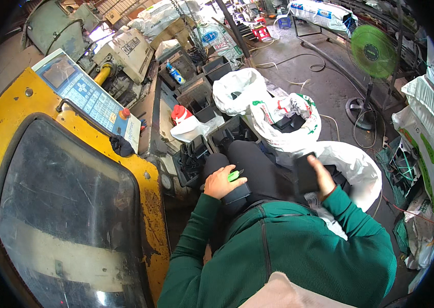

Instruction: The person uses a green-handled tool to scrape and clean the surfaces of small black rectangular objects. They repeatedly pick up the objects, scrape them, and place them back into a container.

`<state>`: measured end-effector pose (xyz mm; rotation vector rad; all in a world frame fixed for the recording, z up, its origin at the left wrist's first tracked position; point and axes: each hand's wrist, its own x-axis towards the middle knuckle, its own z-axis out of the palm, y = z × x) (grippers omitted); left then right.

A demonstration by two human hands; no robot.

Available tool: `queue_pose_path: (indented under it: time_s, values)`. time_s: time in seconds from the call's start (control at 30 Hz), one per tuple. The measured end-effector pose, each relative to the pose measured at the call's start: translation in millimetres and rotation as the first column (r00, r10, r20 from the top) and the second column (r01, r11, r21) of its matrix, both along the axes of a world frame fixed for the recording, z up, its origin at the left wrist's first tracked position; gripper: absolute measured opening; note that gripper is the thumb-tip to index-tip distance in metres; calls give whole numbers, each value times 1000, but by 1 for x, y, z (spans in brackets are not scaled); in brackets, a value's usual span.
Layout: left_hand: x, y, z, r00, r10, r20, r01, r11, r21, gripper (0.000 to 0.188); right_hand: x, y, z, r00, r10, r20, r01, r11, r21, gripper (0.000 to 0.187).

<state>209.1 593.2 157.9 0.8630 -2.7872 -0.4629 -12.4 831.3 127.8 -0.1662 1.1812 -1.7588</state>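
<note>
My left hand [219, 183] rests on my left thigh, its fingers closed around a small green-handled knife [234, 176] with a short dark blade. Under that hand, on the thigh, lies a dark box-shaped piece [237, 194]; whether the fingers also grip it I cannot tell. Out to the right, my right hand [323, 178] holds a flat black rectangular piece [306, 173], thumb along its edge. It is above an open white sack [363, 172] with dark pieces inside. By my knees stand a black bin [188, 163] of black parts and another black bin [233, 131].
A yellow machine [150, 220] with a dark window and control panel [91, 97] is close on my left. Ahead are two white sacks [238, 88], [296, 138] and a spray can [175, 73]. A green fan [372, 51] stands at right; cables cross the floor [324, 92].
</note>
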Motion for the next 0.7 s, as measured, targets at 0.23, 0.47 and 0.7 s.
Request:
queue_pose_path:
  time_s: [0.23,0.47,0.7]
  values:
    - [1,-32,-23,874,-318,367,99,857,506,50,-153,84,-207,608,225,-762,463,679,570,74]
    - [19,-38,4,842,-395,368,131,811,571,49,-132,89,-226,510,625,-591,545,296,784,82]
    - [-20,-4,77,645,528,-553,270,520,811,19,-56,-41,-45,768,184,-614,-277,959,-59,73]
